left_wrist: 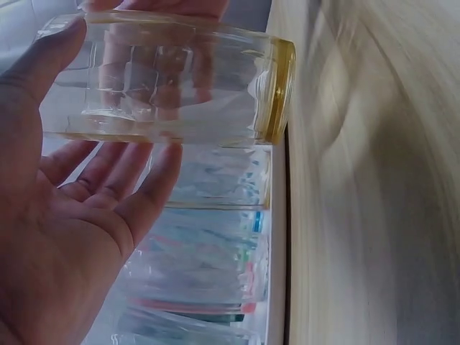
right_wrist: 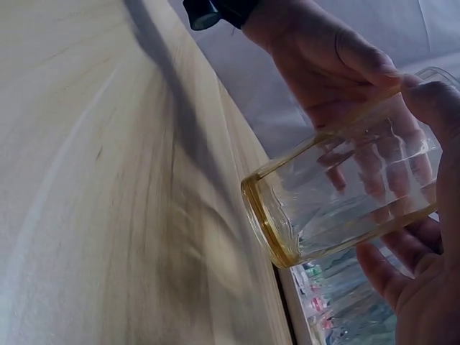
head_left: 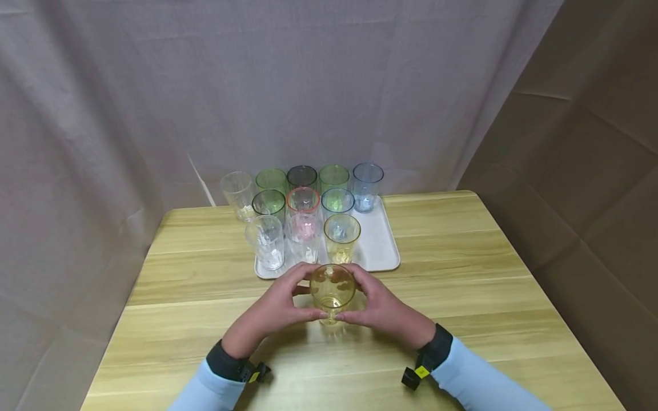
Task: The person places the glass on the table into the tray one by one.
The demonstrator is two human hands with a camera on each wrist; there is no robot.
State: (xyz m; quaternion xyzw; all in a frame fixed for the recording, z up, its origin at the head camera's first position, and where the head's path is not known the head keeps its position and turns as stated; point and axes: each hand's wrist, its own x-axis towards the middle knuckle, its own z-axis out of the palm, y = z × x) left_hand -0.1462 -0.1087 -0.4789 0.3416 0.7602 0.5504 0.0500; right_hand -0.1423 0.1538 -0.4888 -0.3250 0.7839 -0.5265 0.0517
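Between both hands is an amber-tinted glass tumbler (head_left: 332, 291), upright and raised over the table in front of the tray. The left hand (head_left: 277, 302) grips its left side, thumb on the near face and fingers round the far side. Mirroring it, the right hand (head_left: 382, 302) grips the right side, the thumb tips close together. In the left wrist view, the tumbler (left_wrist: 180, 79) shows clear faceted walls and a thick amber base. From the right wrist, the same tumbler (right_wrist: 345, 187) has its base off the wood, with the fingers seen through the glass.
A white tray (head_left: 385, 251) behind the hands carries several tumblers in rows, including a yellow one (head_left: 341, 237), a red-rimmed one (head_left: 303, 200) and a blue one (head_left: 368, 182). A clear tumbler (head_left: 238, 191) stands at the back left. Grey curtain (head_left: 308, 85) hangs behind the wooden table (head_left: 462, 297).
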